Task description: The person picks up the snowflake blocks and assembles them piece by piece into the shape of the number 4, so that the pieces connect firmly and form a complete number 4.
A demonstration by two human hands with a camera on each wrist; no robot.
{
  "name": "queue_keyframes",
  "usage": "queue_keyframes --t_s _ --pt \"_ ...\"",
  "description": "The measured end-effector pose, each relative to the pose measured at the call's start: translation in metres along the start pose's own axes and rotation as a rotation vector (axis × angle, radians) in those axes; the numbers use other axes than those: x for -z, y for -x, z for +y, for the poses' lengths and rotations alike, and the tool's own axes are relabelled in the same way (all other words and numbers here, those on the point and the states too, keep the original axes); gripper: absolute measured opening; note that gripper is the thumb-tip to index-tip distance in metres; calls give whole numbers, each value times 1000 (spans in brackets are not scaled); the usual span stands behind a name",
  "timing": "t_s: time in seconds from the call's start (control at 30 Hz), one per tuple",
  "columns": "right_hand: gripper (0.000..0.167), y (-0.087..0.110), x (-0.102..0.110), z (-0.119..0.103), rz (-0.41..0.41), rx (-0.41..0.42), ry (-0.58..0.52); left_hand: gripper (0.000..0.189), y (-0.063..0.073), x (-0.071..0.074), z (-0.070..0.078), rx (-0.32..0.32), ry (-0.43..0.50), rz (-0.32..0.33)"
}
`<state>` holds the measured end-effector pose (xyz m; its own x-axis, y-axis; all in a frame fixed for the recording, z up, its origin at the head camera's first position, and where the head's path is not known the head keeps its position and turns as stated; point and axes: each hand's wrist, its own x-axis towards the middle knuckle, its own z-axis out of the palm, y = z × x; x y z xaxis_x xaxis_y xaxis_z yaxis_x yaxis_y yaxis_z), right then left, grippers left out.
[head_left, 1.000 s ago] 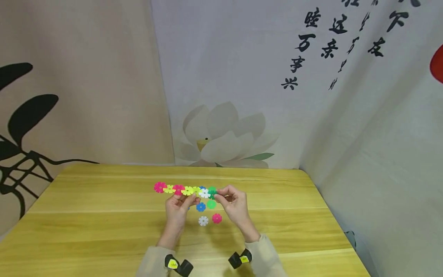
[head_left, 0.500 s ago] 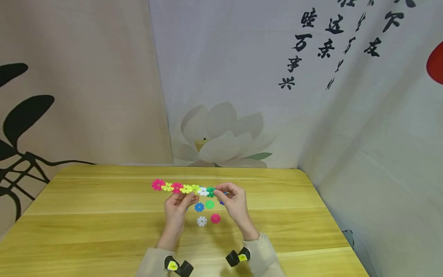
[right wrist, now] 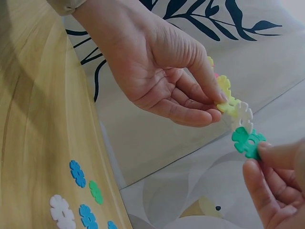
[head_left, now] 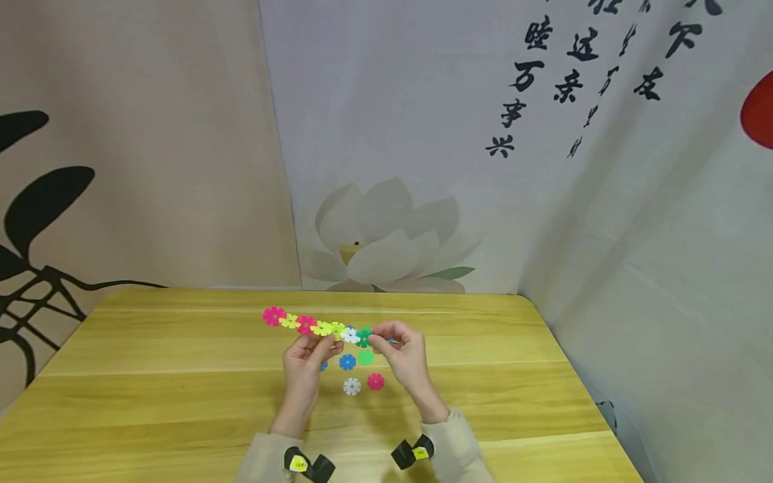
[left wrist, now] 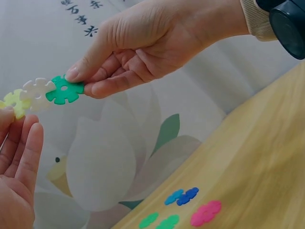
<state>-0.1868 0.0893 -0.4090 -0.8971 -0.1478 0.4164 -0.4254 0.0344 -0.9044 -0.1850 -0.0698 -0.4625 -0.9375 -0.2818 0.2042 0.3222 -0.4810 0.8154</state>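
Observation:
A chain of linked plastic snowflake discs (head_left: 306, 325), pink, yellow, white and green, is held up above the table by both hands. My left hand (head_left: 303, 369) pinches a yellow disc (right wrist: 229, 106) in the chain between thumb and fingers. At the chain's right end, my right hand (head_left: 403, 355) pinches the green disc (left wrist: 65, 90) by its edge. The white disc (left wrist: 38, 93) sits between the two grips, joined to the green and yellow ones. Loose discs lie on the table below, among them a white one (head_left: 352, 386) and a pink one (head_left: 376, 382).
Blue discs (head_left: 347, 362) and a light green disc (head_left: 366, 357) lie beneath the chain, some partly hidden by the hands. The wooden table (head_left: 181, 402) reaches back to a printed curtain (head_left: 410, 134). Each wrist carries a black camera (head_left: 413, 452).
The chain's left end has risen, so the chain slants down to the right. Both hands have shifted slightly left, with the green disc still in the right hand's pinch.

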Motion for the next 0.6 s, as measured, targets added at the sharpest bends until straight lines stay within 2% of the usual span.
queue_keyframes --t_s 0.2,0.37,0.47,0.6 --pt "6 2 -1 0 -9 18 0 20 -1 1 -1 -11 6 -9" --pt "5 2 -4 0 2 29 0 21 1 1 -3 -11 11 -52" --pt "4 3 -7 0 3 17 3 18 3 0 -5 1 -37 -90" --pt "4 4 -13 2 21 -8 -4 3 5 -3 -7 5 -142 -129"
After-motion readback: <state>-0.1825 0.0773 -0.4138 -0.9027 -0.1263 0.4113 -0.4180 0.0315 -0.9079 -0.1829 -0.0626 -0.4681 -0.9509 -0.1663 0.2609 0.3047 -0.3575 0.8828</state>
